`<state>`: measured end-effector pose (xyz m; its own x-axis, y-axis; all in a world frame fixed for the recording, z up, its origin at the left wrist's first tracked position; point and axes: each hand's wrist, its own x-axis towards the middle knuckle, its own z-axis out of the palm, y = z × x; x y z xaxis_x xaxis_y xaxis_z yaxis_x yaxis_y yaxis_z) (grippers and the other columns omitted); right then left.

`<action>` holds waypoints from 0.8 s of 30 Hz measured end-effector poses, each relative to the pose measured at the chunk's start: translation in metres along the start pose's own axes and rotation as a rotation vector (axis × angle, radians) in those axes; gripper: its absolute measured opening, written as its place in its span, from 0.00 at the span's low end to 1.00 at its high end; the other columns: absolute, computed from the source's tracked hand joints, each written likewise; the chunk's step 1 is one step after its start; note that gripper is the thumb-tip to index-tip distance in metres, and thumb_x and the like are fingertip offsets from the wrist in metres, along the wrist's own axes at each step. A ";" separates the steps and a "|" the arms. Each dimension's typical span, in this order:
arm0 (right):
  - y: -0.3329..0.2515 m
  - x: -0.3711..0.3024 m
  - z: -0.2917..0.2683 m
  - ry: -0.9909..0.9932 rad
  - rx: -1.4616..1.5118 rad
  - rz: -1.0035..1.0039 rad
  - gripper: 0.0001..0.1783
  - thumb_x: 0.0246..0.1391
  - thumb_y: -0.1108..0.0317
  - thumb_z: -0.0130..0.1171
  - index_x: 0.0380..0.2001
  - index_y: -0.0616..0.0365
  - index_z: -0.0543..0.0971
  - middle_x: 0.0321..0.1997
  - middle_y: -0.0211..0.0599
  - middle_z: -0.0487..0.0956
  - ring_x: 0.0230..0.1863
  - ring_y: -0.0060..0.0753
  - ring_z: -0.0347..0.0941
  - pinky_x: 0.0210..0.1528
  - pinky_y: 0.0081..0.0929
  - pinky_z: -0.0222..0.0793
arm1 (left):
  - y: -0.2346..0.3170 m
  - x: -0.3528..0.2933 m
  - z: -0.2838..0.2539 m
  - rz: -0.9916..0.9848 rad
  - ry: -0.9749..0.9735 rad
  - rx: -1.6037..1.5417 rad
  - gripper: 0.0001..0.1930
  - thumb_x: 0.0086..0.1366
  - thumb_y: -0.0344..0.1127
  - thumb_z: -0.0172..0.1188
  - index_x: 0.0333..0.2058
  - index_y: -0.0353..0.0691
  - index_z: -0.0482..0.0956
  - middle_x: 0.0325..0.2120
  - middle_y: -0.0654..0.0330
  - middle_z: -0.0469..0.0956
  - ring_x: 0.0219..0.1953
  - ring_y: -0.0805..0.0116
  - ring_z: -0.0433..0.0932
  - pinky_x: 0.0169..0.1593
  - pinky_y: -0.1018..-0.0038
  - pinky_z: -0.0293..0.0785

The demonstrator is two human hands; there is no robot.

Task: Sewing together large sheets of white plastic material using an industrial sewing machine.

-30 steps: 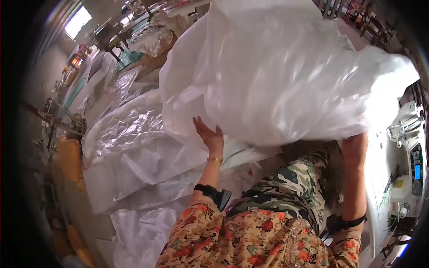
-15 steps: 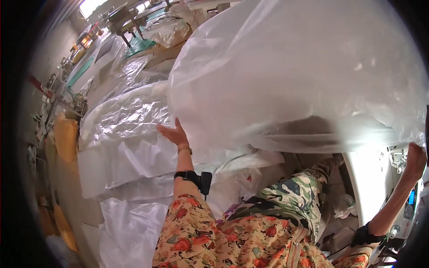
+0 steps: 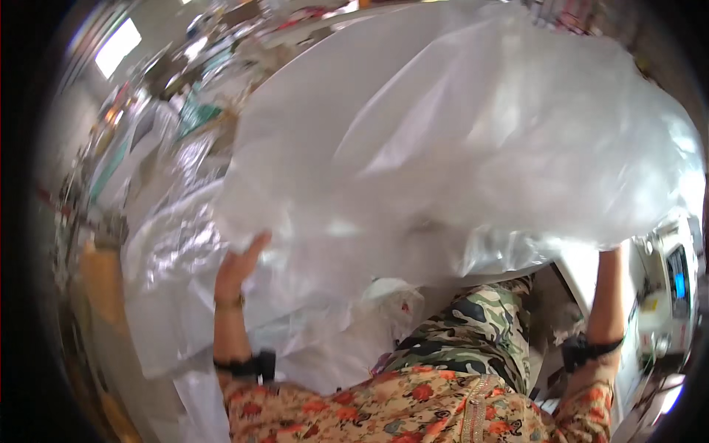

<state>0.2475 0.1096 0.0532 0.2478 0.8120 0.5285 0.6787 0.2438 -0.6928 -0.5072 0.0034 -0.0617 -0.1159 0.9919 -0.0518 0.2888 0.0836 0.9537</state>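
A large, cloudy white plastic sheet (image 3: 413,140) billows in the air across the middle and right of the head view. At its near left edge is my left hand (image 3: 238,267), blurred, with the thumb and fingers apart and touching or close to the plastic. My right hand (image 3: 610,257) grips the sheet's near right edge, its fingers mostly hidden by the plastic. Beneath the left hand, more white plastic sheeting (image 3: 173,325) lies layered in a wide pile. Both forearms wear black straps, and a bracelet circles my left wrist.
To the right stands a white machine (image 3: 670,284) with a small blue display. A white worktop (image 3: 580,269) shows partly under the sheet. Yellow-orange material (image 3: 102,284) lies at the left, and cluttered bundles with green plastic (image 3: 196,114) are farther back. My camouflage-clad leg (image 3: 473,325) is below the sheet.
The view has shifted. My right hand has come inward from the far right, along with the sheet's edge. My left hand is lower and farther left, and the sheet has billowed into a new shape.
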 end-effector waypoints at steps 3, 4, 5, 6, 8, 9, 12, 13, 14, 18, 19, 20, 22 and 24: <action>-0.082 -0.048 0.103 -0.175 0.158 0.001 0.27 0.61 0.66 0.54 0.62 0.62 0.64 0.64 0.46 0.67 0.65 0.38 0.63 0.66 0.37 0.59 | 0.127 -0.094 0.054 -0.201 0.128 -0.118 0.23 0.65 0.31 0.58 0.58 0.35 0.70 0.46 0.55 0.80 0.48 0.57 0.80 0.53 0.68 0.75; -0.100 -0.055 0.132 -0.236 0.218 0.000 0.28 0.61 0.65 0.54 0.62 0.62 0.64 0.65 0.46 0.66 0.65 0.38 0.63 0.66 0.38 0.58 | 0.140 -0.119 0.066 -0.176 0.108 -0.187 0.23 0.65 0.31 0.58 0.59 0.34 0.69 0.46 0.54 0.80 0.48 0.57 0.79 0.54 0.68 0.75; -0.113 -0.059 0.161 -0.291 0.276 0.003 0.29 0.61 0.64 0.55 0.63 0.62 0.63 0.66 0.47 0.65 0.66 0.39 0.62 0.67 0.38 0.57 | 0.147 -0.133 0.074 -0.133 0.119 -0.131 0.23 0.65 0.31 0.57 0.59 0.34 0.68 0.47 0.54 0.79 0.49 0.56 0.79 0.54 0.67 0.74; -0.122 -0.061 0.192 -0.344 0.322 0.019 0.29 0.61 0.64 0.55 0.63 0.62 0.63 0.66 0.47 0.64 0.67 0.39 0.61 0.67 0.39 0.57 | 0.148 -0.139 0.086 -0.085 0.135 -0.047 0.24 0.65 0.31 0.57 0.59 0.34 0.68 0.47 0.53 0.79 0.49 0.56 0.79 0.54 0.67 0.74; -0.134 -0.075 0.259 -0.486 0.366 0.073 0.31 0.62 0.62 0.55 0.64 0.61 0.62 0.68 0.48 0.63 0.68 0.39 0.59 0.69 0.40 0.55 | 0.152 -0.138 0.115 0.017 0.168 0.083 0.25 0.65 0.31 0.57 0.60 0.33 0.66 0.49 0.51 0.78 0.50 0.55 0.78 0.55 0.66 0.74; -0.139 -0.093 0.289 -0.591 0.353 0.133 0.31 0.62 0.61 0.55 0.64 0.61 0.61 0.68 0.48 0.62 0.69 0.39 0.58 0.69 0.41 0.54 | 0.156 -0.134 0.130 0.090 0.178 0.149 0.25 0.65 0.31 0.57 0.60 0.33 0.66 0.49 0.51 0.77 0.51 0.54 0.78 0.55 0.65 0.73; -0.190 -0.177 0.309 -1.071 0.863 -0.231 0.27 0.56 0.67 0.61 0.59 0.57 0.71 0.63 0.41 0.68 0.59 0.38 0.68 0.61 0.36 0.65 | 0.158 -0.128 0.158 0.301 0.264 0.303 0.26 0.66 0.30 0.56 0.61 0.32 0.64 0.51 0.49 0.75 0.52 0.52 0.77 0.56 0.64 0.73; -0.210 -0.199 0.298 -1.161 0.925 -0.409 0.27 0.56 0.67 0.62 0.59 0.57 0.71 0.63 0.41 0.69 0.59 0.37 0.68 0.61 0.36 0.65 | 0.161 -0.124 0.165 0.387 0.292 0.341 0.27 0.66 0.30 0.56 0.62 0.31 0.63 0.52 0.48 0.75 0.52 0.52 0.77 0.57 0.64 0.72; -0.221 -0.211 0.286 -1.259 0.966 -0.463 0.27 0.55 0.66 0.62 0.59 0.57 0.71 0.62 0.40 0.69 0.59 0.37 0.68 0.61 0.36 0.65 | 0.164 -0.121 0.171 0.477 0.327 0.373 0.27 0.66 0.30 0.55 0.62 0.31 0.62 0.52 0.47 0.74 0.53 0.51 0.77 0.57 0.63 0.72; -0.231 -0.202 0.229 -1.351 1.034 -0.553 0.28 0.54 0.66 0.64 0.58 0.57 0.72 0.61 0.40 0.70 0.58 0.37 0.68 0.61 0.36 0.65 | 0.198 -0.093 0.189 0.948 0.447 0.441 0.29 0.66 0.30 0.55 0.63 0.29 0.60 0.55 0.44 0.72 0.55 0.49 0.75 0.59 0.62 0.71; -0.223 -0.187 0.216 -1.239 1.050 -0.563 0.28 0.54 0.66 0.65 0.58 0.57 0.72 0.61 0.40 0.70 0.58 0.37 0.68 0.61 0.35 0.66 | 0.207 -0.085 0.185 1.047 0.484 0.464 0.29 0.66 0.30 0.54 0.64 0.29 0.59 0.55 0.43 0.72 0.55 0.49 0.75 0.59 0.61 0.71; -0.215 -0.170 0.204 -1.108 1.052 -0.559 0.28 0.54 0.66 0.65 0.58 0.57 0.72 0.60 0.40 0.71 0.58 0.37 0.68 0.61 0.35 0.66 | 0.219 -0.074 0.182 1.143 0.508 0.488 0.30 0.66 0.30 0.54 0.64 0.29 0.58 0.56 0.43 0.71 0.56 0.48 0.75 0.59 0.61 0.71; -0.191 -0.112 0.169 -0.649 0.927 -0.495 0.28 0.53 0.66 0.66 0.58 0.56 0.72 0.60 0.40 0.71 0.58 0.37 0.68 0.60 0.35 0.66 | 0.257 -0.022 0.195 1.370 0.497 0.492 0.30 0.66 0.30 0.54 0.65 0.28 0.57 0.57 0.41 0.70 0.57 0.47 0.74 0.60 0.60 0.70; -0.179 -0.063 0.153 -0.699 1.024 0.245 0.18 0.61 0.60 0.58 0.49 0.60 0.77 0.45 0.35 0.79 0.44 0.29 0.76 0.52 0.30 0.72 | 0.287 0.013 0.190 1.381 0.569 0.745 0.30 0.62 0.26 0.52 0.65 0.37 0.62 0.63 0.55 0.69 0.66 0.60 0.65 0.69 0.59 0.53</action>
<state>0.0043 0.0959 0.0686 -0.3387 0.9239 0.1778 -0.2559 0.0914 -0.9624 -0.2456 0.0585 0.1554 0.3353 0.2089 0.9187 0.8009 -0.5768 -0.1612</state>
